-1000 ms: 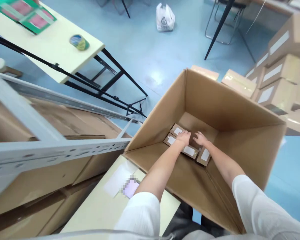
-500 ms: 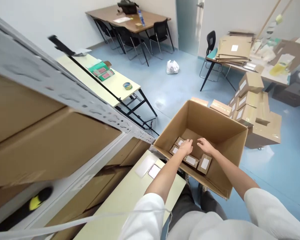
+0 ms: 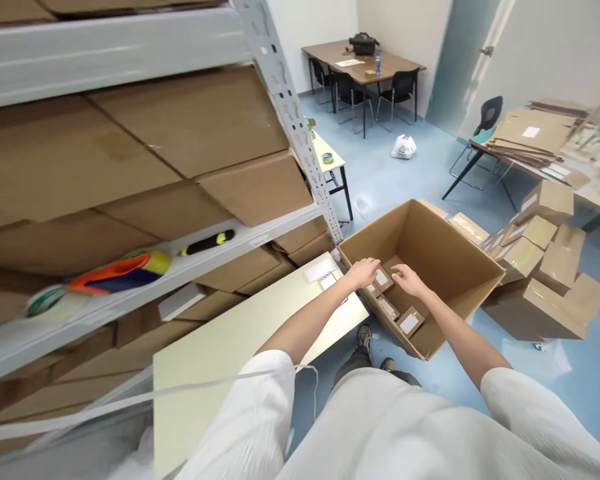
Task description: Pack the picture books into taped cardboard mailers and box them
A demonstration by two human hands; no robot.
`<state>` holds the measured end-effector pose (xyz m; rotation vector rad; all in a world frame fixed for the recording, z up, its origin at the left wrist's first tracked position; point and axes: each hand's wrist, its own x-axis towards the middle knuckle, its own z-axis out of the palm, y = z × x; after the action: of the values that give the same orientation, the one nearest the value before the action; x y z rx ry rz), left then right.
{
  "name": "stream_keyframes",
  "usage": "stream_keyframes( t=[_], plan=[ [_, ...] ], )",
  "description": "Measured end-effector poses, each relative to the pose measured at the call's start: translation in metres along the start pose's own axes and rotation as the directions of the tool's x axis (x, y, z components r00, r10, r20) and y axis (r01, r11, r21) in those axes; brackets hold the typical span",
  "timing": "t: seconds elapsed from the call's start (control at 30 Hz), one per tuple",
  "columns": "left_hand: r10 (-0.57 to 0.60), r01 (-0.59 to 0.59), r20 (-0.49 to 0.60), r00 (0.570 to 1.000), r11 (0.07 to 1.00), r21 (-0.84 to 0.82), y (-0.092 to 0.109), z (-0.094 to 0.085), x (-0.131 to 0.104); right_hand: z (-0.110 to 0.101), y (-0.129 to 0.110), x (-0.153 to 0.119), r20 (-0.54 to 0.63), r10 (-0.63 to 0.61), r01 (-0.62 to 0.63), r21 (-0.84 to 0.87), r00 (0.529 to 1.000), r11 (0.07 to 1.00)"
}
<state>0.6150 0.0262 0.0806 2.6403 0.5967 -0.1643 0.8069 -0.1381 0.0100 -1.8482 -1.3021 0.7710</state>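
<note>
The small boxes (image 3: pixel 389 308) line the carton's (image 3: pixel 443 277) near-left wall, below your left hand (image 3: pixel 364 273), whose grip you cannot tell; your right hand (image 3: pixel 408 278), loosely open, looks empty.

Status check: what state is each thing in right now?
Large carton: open at the top
Small boxes: closed, labelled, inside it
Left hand: fingers curled, grip unclear
Right hand: open, apparently empty
Cardboard sheets: flattened, stacked
Floor cartons: closed, stacked
White bag: bulging; cannot tell if tied
</note>
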Motion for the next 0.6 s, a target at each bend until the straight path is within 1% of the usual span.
stream_keyframes(
  t=[0.17, 0.27, 0.33, 0.47, 0.53, 0.6],
  plan=[
    [-0.053, 0.048, -0.099, 0.994, 0.997, -0.058, 0.0, -0.002, -0.062, 0.012, -0.042, 0.004, 0.07, -0.11, 0.112, -0.021, 0.991, 0.994],
    [-0.094, 0.08, -0.145, 0.985, 0.992, -0.098, -0.004, -0.005, -0.104, 0.028, -0.073, 0.008, 0.108, -0.182, 0.186, -0.022, 0.977, 0.982],
    [-0.141, 0.12, -0.179, 0.974, 0.985, -0.127, -0.01, -0.006, -0.133, 0.041, -0.096, 0.01, 0.142, -0.232, 0.236, -0.012, 0.962, 0.972],
    [-0.255, 0.213, -0.234, 0.938, 0.958, -0.191, -0.029, -0.008, -0.194, 0.078, -0.142, 0.014, 0.222, -0.297, 0.303, 0.008, 0.929, 0.953],
    [-0.304, 0.251, -0.252, 0.919, 0.943, -0.22, -0.042, -0.009, -0.225, 0.103, -0.162, 0.017, 0.263, -0.313, 0.32, 0.015, 0.913, 0.947],
    [-0.356, 0.292, -0.266, 0.896, 0.923, -0.251, -0.056, -0.01, -0.258, 0.133, -0.182, 0.019, 0.304, -0.327, 0.334, 0.033, 0.895, 0.942]
  ],
)
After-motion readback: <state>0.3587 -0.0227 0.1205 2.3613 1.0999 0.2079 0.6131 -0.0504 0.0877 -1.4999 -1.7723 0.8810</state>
